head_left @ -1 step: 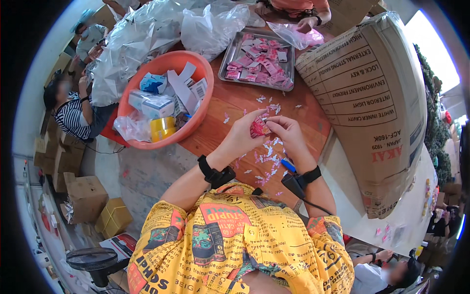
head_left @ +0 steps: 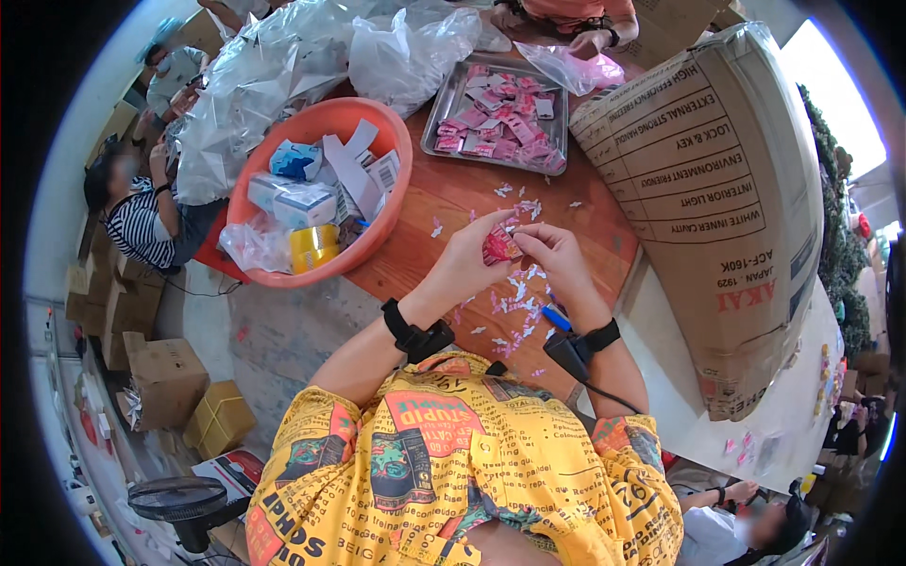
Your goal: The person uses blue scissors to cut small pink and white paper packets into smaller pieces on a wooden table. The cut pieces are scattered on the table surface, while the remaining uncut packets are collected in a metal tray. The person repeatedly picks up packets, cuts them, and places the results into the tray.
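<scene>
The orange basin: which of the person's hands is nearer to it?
Left. The left hand is just right of the orange basin rim, pinching the pink packet; the right hand is beyond the packet, farther off.

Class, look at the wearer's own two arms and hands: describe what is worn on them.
The left hand and right hand are bare, with no gloves. Each wrist carries a black strap with a small black device; a thin black cable runs from the right wrist unit. Short yellow printed sleeves end above the elbows.
</scene>
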Demonstrator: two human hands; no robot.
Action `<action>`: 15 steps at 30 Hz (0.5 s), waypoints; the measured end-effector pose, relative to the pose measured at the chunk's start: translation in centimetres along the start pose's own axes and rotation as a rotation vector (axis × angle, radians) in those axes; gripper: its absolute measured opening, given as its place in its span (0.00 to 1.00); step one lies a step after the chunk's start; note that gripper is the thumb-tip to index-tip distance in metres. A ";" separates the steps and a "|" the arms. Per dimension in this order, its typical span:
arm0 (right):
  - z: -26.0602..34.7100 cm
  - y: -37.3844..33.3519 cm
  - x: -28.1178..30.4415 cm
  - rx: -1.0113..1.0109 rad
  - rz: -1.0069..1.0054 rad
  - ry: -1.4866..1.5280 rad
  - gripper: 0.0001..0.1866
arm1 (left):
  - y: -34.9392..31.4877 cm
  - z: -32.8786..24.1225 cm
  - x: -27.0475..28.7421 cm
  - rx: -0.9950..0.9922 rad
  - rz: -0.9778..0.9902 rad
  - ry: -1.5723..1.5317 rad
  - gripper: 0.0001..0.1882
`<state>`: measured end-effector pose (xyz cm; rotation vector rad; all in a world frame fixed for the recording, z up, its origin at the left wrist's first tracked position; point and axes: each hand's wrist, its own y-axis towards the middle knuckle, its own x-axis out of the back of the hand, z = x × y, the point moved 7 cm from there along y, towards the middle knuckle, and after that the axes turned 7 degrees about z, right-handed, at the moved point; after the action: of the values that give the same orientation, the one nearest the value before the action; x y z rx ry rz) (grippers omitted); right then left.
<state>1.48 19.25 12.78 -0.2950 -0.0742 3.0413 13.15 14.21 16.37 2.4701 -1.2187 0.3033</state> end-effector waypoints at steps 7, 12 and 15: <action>-0.2 -0.1 0.3 -0.038 0.052 -0.042 0.09 | -0.1 -0.3 -0.4 -0.042 -0.015 0.106 0.32; -0.8 -0.3 1.1 -0.065 0.011 0.022 0.07 | 0.0 -0.2 -0.6 -0.024 0.059 0.034 0.34; -0.4 -0.5 1.2 0.068 -0.072 -0.131 0.06 | 0.2 -0.4 -1.0 -0.024 0.101 0.039 0.34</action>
<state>0.45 19.90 12.20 -0.0858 0.0096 2.9803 12.31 15.00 16.46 2.3755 -1.3250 0.3600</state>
